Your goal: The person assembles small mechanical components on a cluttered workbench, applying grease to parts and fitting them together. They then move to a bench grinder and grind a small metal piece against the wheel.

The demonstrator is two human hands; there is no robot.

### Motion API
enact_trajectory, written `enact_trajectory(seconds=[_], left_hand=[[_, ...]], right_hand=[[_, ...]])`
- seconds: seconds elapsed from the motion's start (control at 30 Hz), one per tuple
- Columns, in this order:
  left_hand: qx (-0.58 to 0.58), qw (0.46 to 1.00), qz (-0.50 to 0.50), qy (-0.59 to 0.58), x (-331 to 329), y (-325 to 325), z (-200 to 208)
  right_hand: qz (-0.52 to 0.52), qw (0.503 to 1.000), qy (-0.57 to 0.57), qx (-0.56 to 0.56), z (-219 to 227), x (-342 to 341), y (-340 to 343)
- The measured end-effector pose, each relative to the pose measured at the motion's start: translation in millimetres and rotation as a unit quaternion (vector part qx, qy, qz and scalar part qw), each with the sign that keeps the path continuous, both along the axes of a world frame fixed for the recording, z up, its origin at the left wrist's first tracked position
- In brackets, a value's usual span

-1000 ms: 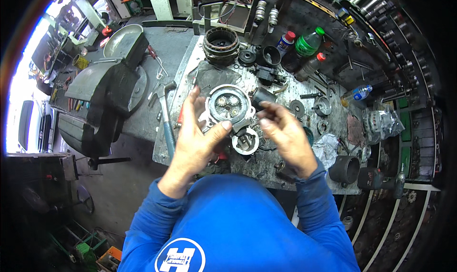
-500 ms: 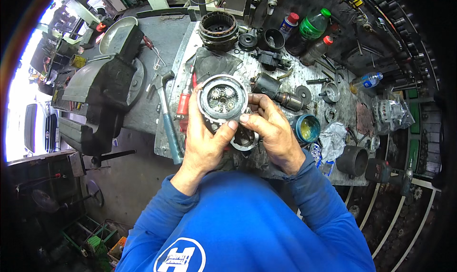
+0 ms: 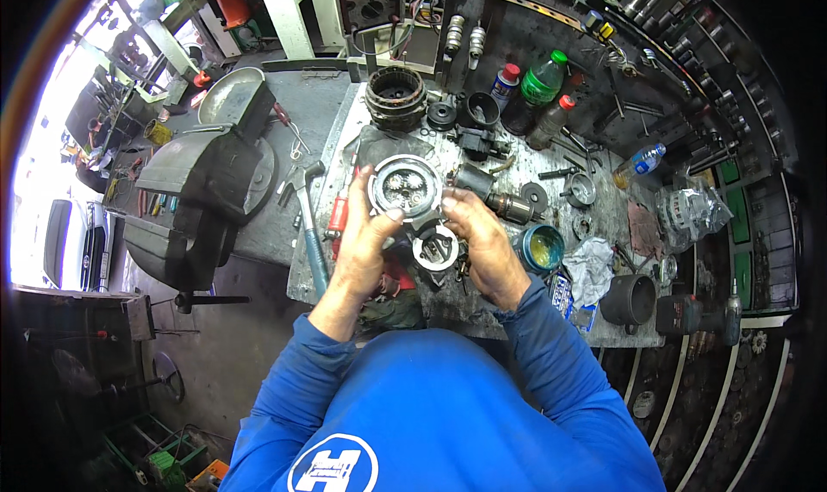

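A round metal gear housing (image 3: pixel 376 190), a ring with several small gears inside its open face, is held up over the workbench. My left hand (image 3: pixel 362 251) grips its left side, thumb over the near rim. My right hand (image 3: pixel 482 242) is closed at its right edge, the fingertips partly hidden. Just below the ring shows a second round opening (image 3: pixel 419 255) with a pale rim, which seems part of the same piece. A dark cloth (image 3: pixel 392 311) and something red lie beneath, partly covered by my left hand.
Left of my hands lie a blue-handled hammer (image 3: pixel 312 242) and a red tool (image 3: pixel 337 216); a large bench vise (image 3: pixel 194 169) stands farther left. To the right are a blue tub of grease (image 3: pixel 525 249), a white rag (image 3: pixel 589 268) and a dark cylinder (image 3: pixel 627 301). Bottles (image 3: pixel 541 85) stand behind.
The housing has tilted, so the lower opening shows more fully. My right thumb has lifted from the near rim, and my right hand has shifted slightly. The whole view has moved a little.
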State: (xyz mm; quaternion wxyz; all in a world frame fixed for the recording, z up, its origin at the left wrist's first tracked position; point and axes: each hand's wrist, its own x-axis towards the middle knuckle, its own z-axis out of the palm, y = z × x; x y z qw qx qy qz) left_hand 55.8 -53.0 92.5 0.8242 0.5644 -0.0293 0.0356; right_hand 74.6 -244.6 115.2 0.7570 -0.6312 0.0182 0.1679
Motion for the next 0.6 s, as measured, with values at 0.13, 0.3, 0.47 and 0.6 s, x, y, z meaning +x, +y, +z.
enact_trajectory(seconds=[0.13,0.3,0.47,0.6], left_hand=[[0.016,1.0,0.016,-0.007,-3.9,-11.8,-1.5],[0.0,1.0,0.003,0.02,-2.2,-8.8,5.2],[-0.029,0.996,0.008,0.087,3.0,19.7,14.9],[0.16,0.986,0.053,-0.002,1.3,29.6,24.6]], right_hand=[[0.005,0.996,-0.042,-0.079,-4.4,1.5,2.8],[0.012,0.996,-0.073,-0.046,-8.4,3.0,2.9],[-0.068,0.906,-0.332,-0.253,16.8,5.1,-7.2],[0.089,0.757,-0.529,-0.372,45.0,23.0,-23.7]])
